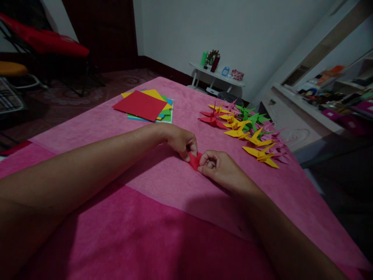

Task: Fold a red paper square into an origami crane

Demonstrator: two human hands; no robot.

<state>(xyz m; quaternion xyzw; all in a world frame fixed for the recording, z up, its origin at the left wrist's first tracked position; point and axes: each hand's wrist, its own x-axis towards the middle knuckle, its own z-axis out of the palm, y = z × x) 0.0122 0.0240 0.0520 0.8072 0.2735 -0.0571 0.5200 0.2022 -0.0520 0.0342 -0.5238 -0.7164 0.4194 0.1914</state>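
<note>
A small folded piece of red paper point(194, 161) is held between my two hands, just above or on the pink cloth. My left hand point(181, 142) pinches its upper left side, fingers curled in. On its right side, the thumb and fingers of my right hand point(218, 166) close on the edge. My fingers cover parts of the paper, so its full shape is hidden. Right of my hands stand several folded paper cranes point(237, 130) in red, yellow, green and pink. A fanned stack of square coloured paper point(140, 105), red on top, lies beyond my left forearm.
Pink cloth point(163, 182) covers the table, with a darker pink part near me. Behind it, a small white shelf point(217, 74) bears a plant and bottles. A red folding chair point(55, 42) is at the far left; a cluttered counter point(309, 112) stands at the right.
</note>
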